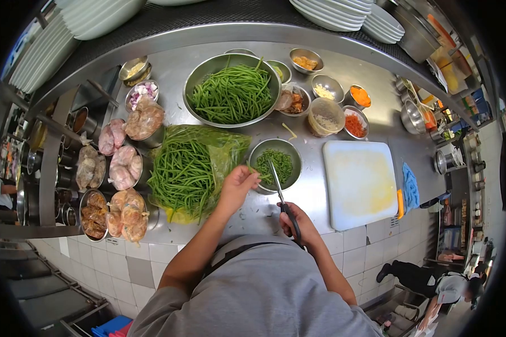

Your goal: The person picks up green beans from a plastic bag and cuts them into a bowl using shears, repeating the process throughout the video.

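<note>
A few green beans (pixel 255 170) are pinched between the fingertips of the left hand (pixel 239 185) and are held just over the rim of a small steel bowl (pixel 294 156), so that the cut pieces (pixel 280 164) fall straight into it; a layer of short green pieces is already seen inside. The left hand is closed almost fully around the beans. A pair of scissors (pixel 280 194) is gripped by the right hand (pixel 295 220), which is closed around the black handles, and the blades are pointed up toward the bean ends above the bowl. How far the blades are open cannot be told.

Just left of the bowl, a clear plastic bag of whole green beans (pixel 192 168) is laid open on the steel desk (pixel 376 109), within easy reach of the left hand. Behind it a large steel bowl (pixel 208 67) is filled with more long beans. To the right, a white cutting board (pixel 360 182) is placed flat, with a blue cloth (pixel 410 188) beside it. Small bowls of chopped ingredients (pixel 357 124) are lined at the back, and wrapped meat portions (pixel 123 168) are kept at the far left.
</note>
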`<state>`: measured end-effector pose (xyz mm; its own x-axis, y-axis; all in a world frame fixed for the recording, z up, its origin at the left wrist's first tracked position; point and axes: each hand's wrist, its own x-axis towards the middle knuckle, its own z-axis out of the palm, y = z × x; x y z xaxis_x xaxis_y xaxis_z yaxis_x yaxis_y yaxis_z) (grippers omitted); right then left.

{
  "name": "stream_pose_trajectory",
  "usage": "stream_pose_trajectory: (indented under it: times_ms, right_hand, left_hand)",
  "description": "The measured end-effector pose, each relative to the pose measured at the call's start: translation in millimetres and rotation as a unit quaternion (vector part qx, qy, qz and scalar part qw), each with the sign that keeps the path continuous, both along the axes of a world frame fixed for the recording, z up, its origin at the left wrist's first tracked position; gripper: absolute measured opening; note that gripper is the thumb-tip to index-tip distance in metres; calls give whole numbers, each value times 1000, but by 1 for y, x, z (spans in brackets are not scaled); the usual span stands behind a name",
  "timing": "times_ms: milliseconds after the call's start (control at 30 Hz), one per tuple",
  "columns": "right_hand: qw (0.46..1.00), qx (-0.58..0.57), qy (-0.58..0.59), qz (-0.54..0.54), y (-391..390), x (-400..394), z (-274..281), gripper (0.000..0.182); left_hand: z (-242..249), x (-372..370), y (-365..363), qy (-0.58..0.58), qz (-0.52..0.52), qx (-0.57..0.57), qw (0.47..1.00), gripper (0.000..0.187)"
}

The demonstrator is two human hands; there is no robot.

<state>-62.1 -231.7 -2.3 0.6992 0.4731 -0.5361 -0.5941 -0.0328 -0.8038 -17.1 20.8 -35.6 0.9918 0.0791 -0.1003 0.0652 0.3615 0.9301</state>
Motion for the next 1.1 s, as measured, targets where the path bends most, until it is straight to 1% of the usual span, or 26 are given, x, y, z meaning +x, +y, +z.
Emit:
stream_pose_trajectory:
  times_ms: [133, 167, 233, 267, 333, 367, 400, 433, 467, 533, 567, 600, 667, 733, 800, 833, 900, 967, 1033, 1100]
  right_hand:
    - [998, -11, 30, -47, 1, 0, 1, 42]
    - [997, -16, 39, -67, 1, 0, 2, 42]
    - [997, -4, 36, -64, 0, 0, -1, 41]
    - [997, 2, 32, -68, -1, 0, -2, 40]
    - [997, 8, 34, -63, -1, 0, -3, 40]
    - [998, 8, 32, -58, -1, 0, -4, 40]
    - [998, 8, 30, -54, 0, 0, -3, 41]
    - [998, 9, 30, -53, 1, -1, -2, 41]
    - [998, 3, 36, -46, 2, -2, -1, 42]
    - [998, -3, 41, -38, 4, -2, 1, 42]
    - [999, -10, 35, -31, 5, -2, 2, 44]
    - [999, -18, 30, -23, 6, -1, 3, 45]
    - [999, -16, 26, -21, 4, -2, 1, 46]
    - [999, -16, 21, -20, 1, -2, 3, 47]
    - [999, -21, 31, -22, -1, -3, 6, 49]
    - [999, -19, 30, -22, -2, -3, 6, 49]
    - [998, 4, 42, -40, -4, -4, 5, 50]
    - [998, -1, 42, -38, -2, -4, 6, 50]
    - [998, -8, 41, -40, -2, -4, 7, 50]
    - [999, 8, 44, -26, -2, -4, 6, 48]
  left_hand:
    - [9, -4, 17, -26, 33, 5, 999, 10]
    - [12, -7, 28, -24, 39, 10, 999, 10]
    - [20, -13, 54, 12, 67, -20, 997, 12]
    - [21, -16, 72, 13, 71, -16, 997, 12]
    - [19, -23, 112, 46, 101, 53, 992, 13]
    - [17, -25, 125, 46, 102, 56, 992, 13]
    - [18, -26, 135, 30, 125, 186, 974, 14]
    - [18, -26, 140, 13, 146, 311, 939, 17]
    - [16, -27, 141, 12, 147, 312, 939, 17]
    - [29, -30, 135, -12, 115, 483, 868, 22]
    - [34, -33, 128, 36, 84, 527, 845, 24]
    - [35, -31, 121, 35, 85, 527, 845, 24]
    - [37, -26, 110, 49, 81, 602, 793, 23]
    - [34, -17, 109, 52, 67, 607, 790, 22]
    - [29, -11, 113, 4, 33, 661, 749, 21]
    - [27, -6, 114, 3, 34, 663, 748, 21]
    - [20, 4, 113, 39, -47, 692, 720, 22]
    - [10, 12, 110, 56, -56, 699, 710, 23]
    - [10, 18, 108, 71, -67, 706, 702, 25]
    - [15, 22, 108, 117, -102, 704, 693, 26]
